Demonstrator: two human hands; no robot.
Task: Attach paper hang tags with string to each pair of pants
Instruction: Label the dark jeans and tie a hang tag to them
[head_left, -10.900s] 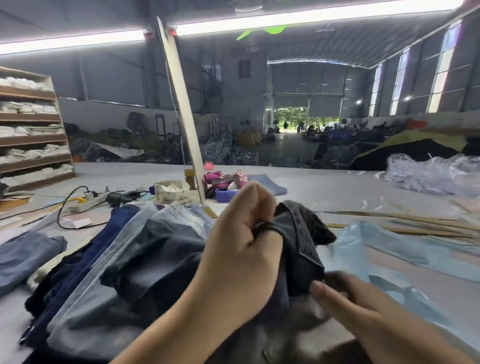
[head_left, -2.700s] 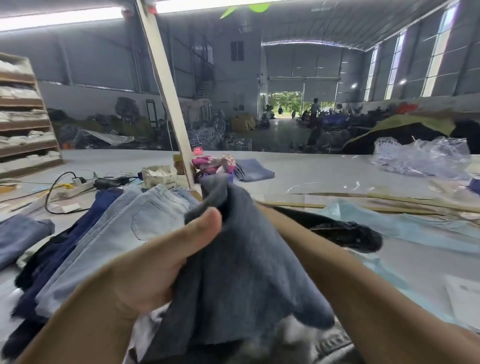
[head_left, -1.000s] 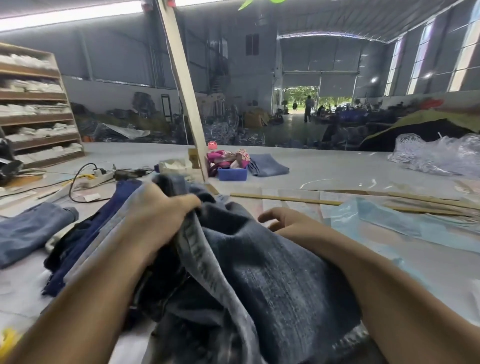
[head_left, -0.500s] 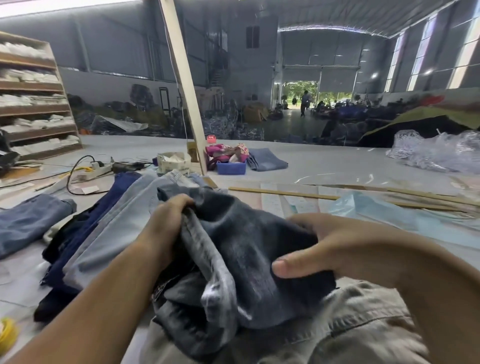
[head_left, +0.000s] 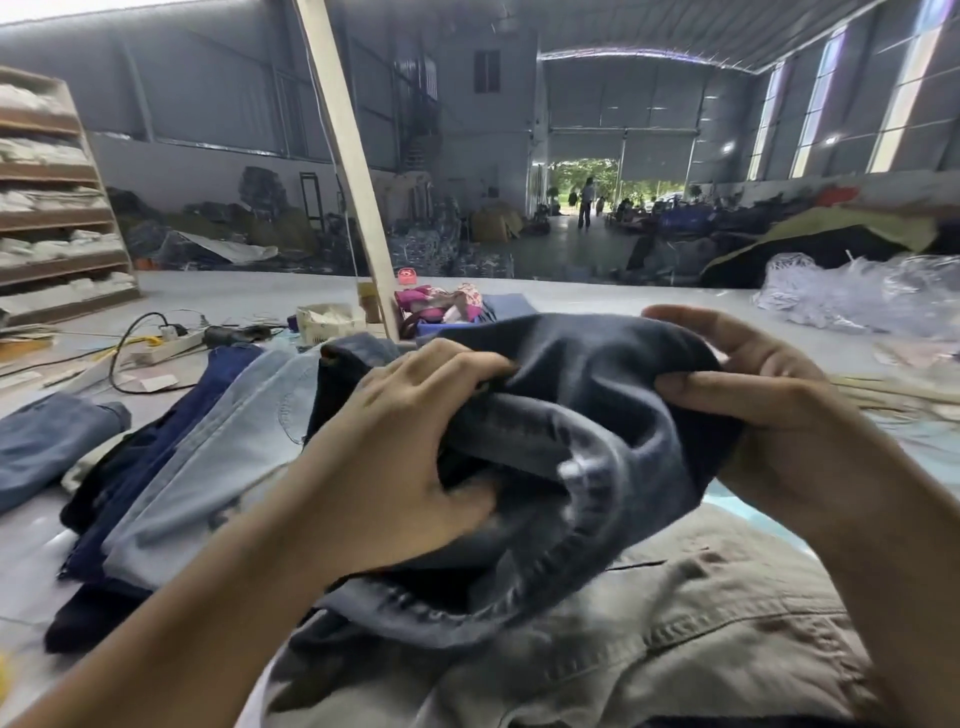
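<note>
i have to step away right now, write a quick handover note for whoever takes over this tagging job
Left hand: grips the bunched grey-blue jeans on their left side.
Right hand: pinches the same jeans at their right edge.
The jeans are held up over khaki pants lying nearest the person. A fanned stack of jeans lies to the left on the table.
Done: cannot tell; no hang tag or string shows on any pair.
Left: find the attachment spot on the held jeans, tie on a tag, then carry on with the rest.
</note>
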